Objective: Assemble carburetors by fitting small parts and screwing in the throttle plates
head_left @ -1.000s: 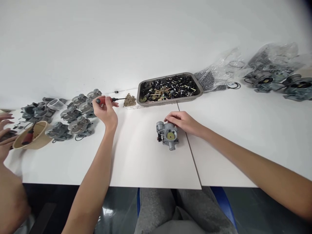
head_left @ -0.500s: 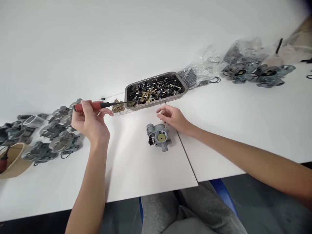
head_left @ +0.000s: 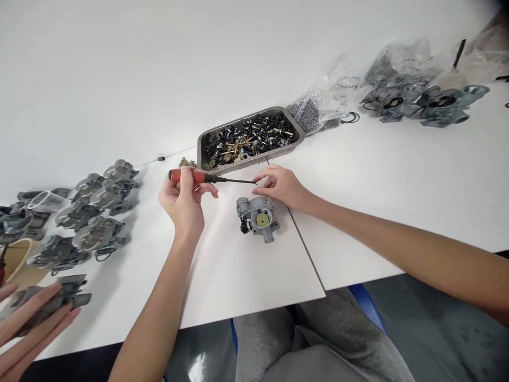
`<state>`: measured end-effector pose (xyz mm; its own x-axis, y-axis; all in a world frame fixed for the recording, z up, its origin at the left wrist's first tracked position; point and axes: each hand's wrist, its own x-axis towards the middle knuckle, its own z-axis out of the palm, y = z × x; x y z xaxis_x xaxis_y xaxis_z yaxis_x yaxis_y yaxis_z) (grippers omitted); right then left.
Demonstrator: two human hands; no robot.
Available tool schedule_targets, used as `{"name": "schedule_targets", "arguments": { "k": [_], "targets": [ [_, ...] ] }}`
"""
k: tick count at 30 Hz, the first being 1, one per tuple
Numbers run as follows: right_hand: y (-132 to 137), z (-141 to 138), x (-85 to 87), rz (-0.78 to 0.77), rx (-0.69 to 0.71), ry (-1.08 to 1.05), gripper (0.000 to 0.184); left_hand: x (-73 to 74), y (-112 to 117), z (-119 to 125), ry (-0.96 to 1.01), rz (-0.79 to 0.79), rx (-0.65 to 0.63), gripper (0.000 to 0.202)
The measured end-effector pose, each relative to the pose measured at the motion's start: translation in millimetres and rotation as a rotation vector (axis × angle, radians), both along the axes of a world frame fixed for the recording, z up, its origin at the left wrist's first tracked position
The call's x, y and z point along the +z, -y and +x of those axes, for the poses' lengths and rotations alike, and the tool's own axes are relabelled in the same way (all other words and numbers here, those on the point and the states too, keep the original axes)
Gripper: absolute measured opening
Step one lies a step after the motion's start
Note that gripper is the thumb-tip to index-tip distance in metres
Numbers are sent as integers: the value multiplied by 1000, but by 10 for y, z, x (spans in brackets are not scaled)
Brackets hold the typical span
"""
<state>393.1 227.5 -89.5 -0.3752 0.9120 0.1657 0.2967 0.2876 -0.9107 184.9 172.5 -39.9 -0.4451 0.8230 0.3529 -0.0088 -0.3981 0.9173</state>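
Note:
My left hand (head_left: 185,199) is closed round the red handle of a screwdriver (head_left: 199,176), held level with its thin shaft pointing right. The shaft's tip meets the pinched fingertips of my right hand (head_left: 280,185); whether a small part sits between those fingers I cannot make out. Just below both hands a grey metal carburetor (head_left: 256,218) with a brass disc on its face rests on the white table (head_left: 246,265), untouched.
A metal tray (head_left: 296,140) of black and brass small parts stands behind my hands, a small heap of brass bits (head_left: 186,162) to its left. Several grey carburetors (head_left: 93,204) lie at left, more with plastic bags (head_left: 397,69) at far right. Another person's hands (head_left: 27,323) hold a carburetor at lower left beside a tan bowl (head_left: 18,260).
My left hand swung the screwdriver right from over the carburetors at left until its tip reached my right fingers. My right hand left the carburetor and pinched. The other person's hands reappeared at lower left.

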Motion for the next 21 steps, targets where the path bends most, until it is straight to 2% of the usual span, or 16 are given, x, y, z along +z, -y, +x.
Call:
{"name": "schedule_targets", "arguments": {
  "k": [9,21],
  "targets": [
    [15,-3,13,24,-10,-2,14,-28,0,13,-22,-29,-11,41],
    [0,2,-19,32,-15,-20,15,4,10,15,-12,-15,5,38]
  ]
}}
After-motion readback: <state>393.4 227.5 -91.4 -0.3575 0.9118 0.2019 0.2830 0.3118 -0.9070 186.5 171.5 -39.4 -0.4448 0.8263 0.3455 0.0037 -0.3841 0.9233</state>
